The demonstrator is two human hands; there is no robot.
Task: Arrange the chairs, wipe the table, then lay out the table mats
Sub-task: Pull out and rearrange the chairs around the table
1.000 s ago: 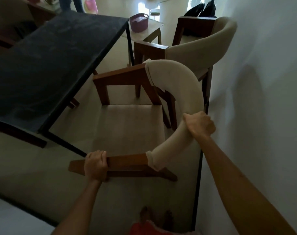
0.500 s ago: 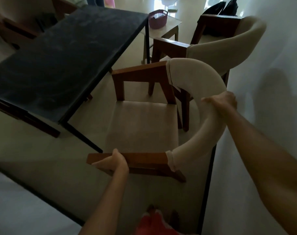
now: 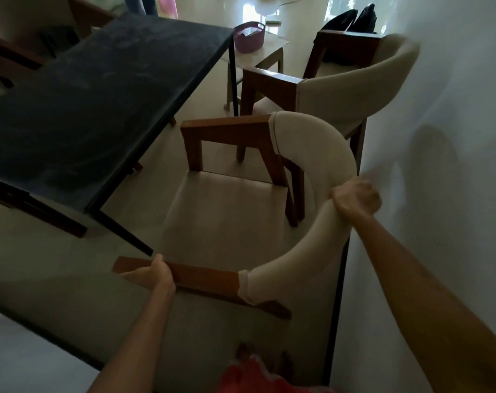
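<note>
A wooden armchair (image 3: 227, 219) with a cream seat and a curved cream backrest stands in front of me, between the dark table (image 3: 99, 89) and the white wall. My left hand (image 3: 153, 275) grips its near wooden armrest from above. My right hand (image 3: 354, 199) grips the padded backrest at its curve. A second, matching chair (image 3: 346, 89) stands just beyond it along the wall. The table top is dark, with faint dusty marks on it.
White wall (image 3: 439, 137) close on the right. A small side table (image 3: 272, 49) with a purple basket (image 3: 248, 36) stands past the dark table's far corner. More chairs (image 3: 11, 58) stand at the table's far left side. My feet (image 3: 264, 361) show at the bottom.
My right hand has slid along the backrest and closed firmly round it. The chair stays beside the table's corner; my view shifted slightly.
</note>
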